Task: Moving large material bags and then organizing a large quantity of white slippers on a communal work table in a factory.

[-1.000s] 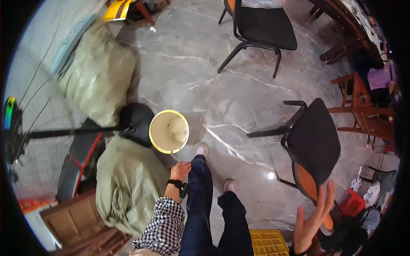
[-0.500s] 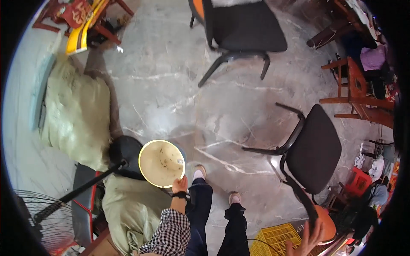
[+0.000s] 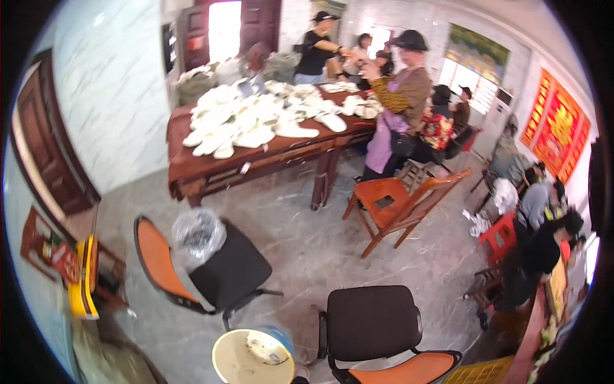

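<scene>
A bucket (image 3: pixel 233 361) with a cream inside and a bluish outside is at the lower edge, its mouth facing up. Dark specks and a pale patch show within it. Neither of my hands is in view, so I cannot see whether one still touches the bucket. Just right of it stands a black-seated chair (image 3: pixel 371 320) with an orange back. Another such chair (image 3: pixel 233 269), beyond the bucket to the left, has a clear plastic bag (image 3: pixel 198 237) on it.
A long brown table (image 3: pixel 217 182) holds a heap of white, sock-like pieces (image 3: pixel 256 121). A person in a dark hat (image 3: pixel 403 83) stands at it; other people are behind and at right. A wooden chair (image 3: pixel 396 205), a red stool (image 3: pixel 499 237) and a greenish sack (image 3: pixel 105 355) stand around.
My view has swung up from the floor to the room. My left hand, earlier at the bucket's rim, and my right hand, earlier by the orange chair back, have left the picture.
</scene>
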The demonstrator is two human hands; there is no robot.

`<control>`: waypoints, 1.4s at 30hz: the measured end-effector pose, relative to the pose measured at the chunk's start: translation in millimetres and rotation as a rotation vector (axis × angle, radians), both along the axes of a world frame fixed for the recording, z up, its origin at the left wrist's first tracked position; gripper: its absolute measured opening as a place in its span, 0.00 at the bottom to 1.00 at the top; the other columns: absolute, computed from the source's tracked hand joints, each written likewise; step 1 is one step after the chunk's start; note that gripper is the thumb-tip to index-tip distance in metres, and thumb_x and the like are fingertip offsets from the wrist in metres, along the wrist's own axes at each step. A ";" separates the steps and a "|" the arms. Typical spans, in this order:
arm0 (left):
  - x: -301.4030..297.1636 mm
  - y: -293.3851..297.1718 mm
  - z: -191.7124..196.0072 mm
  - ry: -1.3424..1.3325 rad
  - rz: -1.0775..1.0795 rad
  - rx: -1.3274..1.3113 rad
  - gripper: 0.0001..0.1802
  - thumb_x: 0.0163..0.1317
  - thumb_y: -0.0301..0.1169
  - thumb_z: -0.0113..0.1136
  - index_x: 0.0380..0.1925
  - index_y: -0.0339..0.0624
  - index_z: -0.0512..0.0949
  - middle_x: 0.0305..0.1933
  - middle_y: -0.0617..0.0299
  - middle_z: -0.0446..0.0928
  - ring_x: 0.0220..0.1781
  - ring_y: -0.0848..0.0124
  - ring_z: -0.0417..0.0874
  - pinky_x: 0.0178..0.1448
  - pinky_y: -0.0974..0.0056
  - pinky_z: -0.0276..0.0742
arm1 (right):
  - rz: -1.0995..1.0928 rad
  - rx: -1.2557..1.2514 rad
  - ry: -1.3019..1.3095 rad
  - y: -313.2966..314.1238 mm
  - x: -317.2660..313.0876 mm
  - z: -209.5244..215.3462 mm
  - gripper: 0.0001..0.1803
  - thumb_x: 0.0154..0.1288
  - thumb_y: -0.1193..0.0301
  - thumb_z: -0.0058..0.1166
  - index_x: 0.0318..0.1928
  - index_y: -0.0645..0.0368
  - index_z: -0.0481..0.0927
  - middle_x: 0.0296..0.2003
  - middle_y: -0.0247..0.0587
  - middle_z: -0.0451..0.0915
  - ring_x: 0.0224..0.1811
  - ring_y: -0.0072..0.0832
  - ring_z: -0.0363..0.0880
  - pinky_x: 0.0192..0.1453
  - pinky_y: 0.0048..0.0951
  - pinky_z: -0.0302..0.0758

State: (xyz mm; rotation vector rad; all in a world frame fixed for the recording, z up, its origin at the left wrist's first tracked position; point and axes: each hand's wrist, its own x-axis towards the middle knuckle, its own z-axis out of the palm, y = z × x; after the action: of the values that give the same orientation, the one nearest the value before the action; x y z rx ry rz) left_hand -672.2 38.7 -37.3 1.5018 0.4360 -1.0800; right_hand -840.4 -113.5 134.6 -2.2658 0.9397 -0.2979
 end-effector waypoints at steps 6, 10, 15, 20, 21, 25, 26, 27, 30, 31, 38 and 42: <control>61.4 -111.5 76.9 -0.323 -0.240 -0.167 0.19 0.66 0.35 0.49 0.51 0.30 0.69 0.48 0.49 0.76 0.47 0.63 0.78 0.50 0.60 0.74 | -0.482 0.182 -0.263 -49.5 85.7 -6.1 0.35 0.62 0.60 0.55 0.62 0.70 0.59 0.43 0.63 0.77 0.46 0.52 0.77 0.48 0.40 0.73; 105.1 -169.0 131.2 -0.454 -0.391 -0.108 0.18 0.66 0.31 0.48 0.51 0.30 0.68 0.45 0.52 0.76 0.43 0.65 0.77 0.46 0.63 0.75 | -0.711 0.383 -0.365 -92.7 114.7 -12.2 0.33 0.63 0.57 0.55 0.59 0.69 0.64 0.42 0.56 0.79 0.42 0.44 0.79 0.46 0.37 0.74; 172.4 -225.4 150.8 -0.777 -0.860 -0.045 0.23 0.64 0.40 0.49 0.49 0.30 0.71 0.50 0.43 0.75 0.52 0.52 0.75 0.55 0.55 0.67 | -0.823 0.874 -0.681 -129.4 166.8 -49.1 0.26 0.65 0.63 0.51 0.57 0.68 0.67 0.38 0.41 0.80 0.35 0.34 0.77 0.40 0.31 0.75; 278.0 -259.1 119.9 -1.013 -0.765 -0.289 0.18 0.58 0.30 0.55 0.48 0.32 0.73 0.51 0.48 0.76 0.54 0.51 0.76 0.58 0.53 0.71 | -0.872 0.900 -0.671 -199.9 219.8 -57.2 0.25 0.67 0.58 0.44 0.53 0.66 0.72 0.44 0.50 0.79 0.43 0.38 0.80 0.47 0.39 0.78; 307.8 -258.3 135.8 -1.234 -0.753 -0.275 0.22 0.59 0.31 0.54 0.52 0.31 0.71 0.55 0.42 0.72 0.60 0.48 0.69 0.66 0.49 0.60 | -0.905 0.765 -0.759 -220.7 233.5 -52.2 0.24 0.69 0.55 0.41 0.45 0.65 0.75 0.31 0.40 0.81 0.27 0.29 0.81 0.32 0.32 0.80; 385.9 -219.7 220.1 -1.600 -0.508 0.447 0.36 0.57 0.30 0.55 0.66 0.37 0.56 0.71 0.42 0.48 0.73 0.44 0.45 0.72 0.44 0.42 | -0.745 0.909 -0.801 -313.8 246.6 -78.6 0.15 0.68 0.62 0.41 0.41 0.61 0.75 0.34 0.41 0.80 0.34 0.29 0.80 0.40 0.30 0.79; 405.9 -200.5 210.7 -1.592 -0.470 0.750 0.42 0.55 0.32 0.59 0.69 0.39 0.51 0.72 0.43 0.48 0.74 0.45 0.44 0.72 0.44 0.42 | -0.893 1.030 -0.834 -334.7 269.4 -75.5 0.13 0.66 0.66 0.43 0.43 0.62 0.73 0.36 0.42 0.79 0.35 0.30 0.80 0.41 0.30 0.80; 420.1 -189.6 199.2 -1.446 -0.407 0.840 0.44 0.55 0.33 0.60 0.69 0.38 0.48 0.72 0.42 0.48 0.74 0.46 0.44 0.73 0.46 0.41 | -0.897 1.077 -0.843 -356.6 277.7 -93.7 0.13 0.64 0.69 0.42 0.45 0.62 0.72 0.38 0.42 0.79 0.35 0.31 0.80 0.41 0.29 0.80; 445.0 -142.8 131.5 -1.159 -0.191 0.678 0.48 0.58 0.37 0.61 0.70 0.37 0.41 0.68 0.36 0.55 0.69 0.48 0.58 0.70 0.51 0.52 | -0.963 1.114 -0.625 -402.6 303.6 -140.6 0.13 0.62 0.69 0.44 0.44 0.63 0.72 0.37 0.45 0.78 0.38 0.32 0.78 0.44 0.31 0.79; 444.8 -147.6 126.5 -0.787 -0.116 0.574 0.44 0.61 0.36 0.59 0.69 0.34 0.43 0.57 0.32 0.68 0.57 0.45 0.74 0.61 0.52 0.67 | -0.952 1.133 -0.591 -411.8 311.6 -152.3 0.13 0.62 0.69 0.44 0.44 0.63 0.72 0.37 0.45 0.78 0.38 0.32 0.78 0.44 0.31 0.79; 469.1 -125.0 74.0 -0.876 -0.066 1.051 0.30 0.65 0.38 0.54 0.56 0.21 0.63 0.43 0.36 0.77 0.45 0.49 0.81 0.49 0.55 0.74 | -0.956 1.360 -0.387 -473.5 371.5 -211.2 0.14 0.62 0.69 0.45 0.44 0.65 0.71 0.37 0.46 0.77 0.39 0.36 0.78 0.45 0.32 0.78; 472.5 -181.9 89.5 -0.891 0.017 0.966 0.30 0.65 0.41 0.54 0.51 0.17 0.67 0.45 0.35 0.77 0.48 0.49 0.80 0.51 0.57 0.73 | -0.898 1.347 -0.280 -514.8 355.6 -236.3 0.14 0.61 0.69 0.46 0.44 0.65 0.71 0.38 0.48 0.77 0.42 0.36 0.77 0.45 0.32 0.79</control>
State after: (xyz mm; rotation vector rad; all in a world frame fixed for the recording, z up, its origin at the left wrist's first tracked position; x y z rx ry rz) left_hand -199.6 -143.3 52.3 2.6102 0.3254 -0.0305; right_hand -484.9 -628.3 -101.8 -0.5135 1.3547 -0.2221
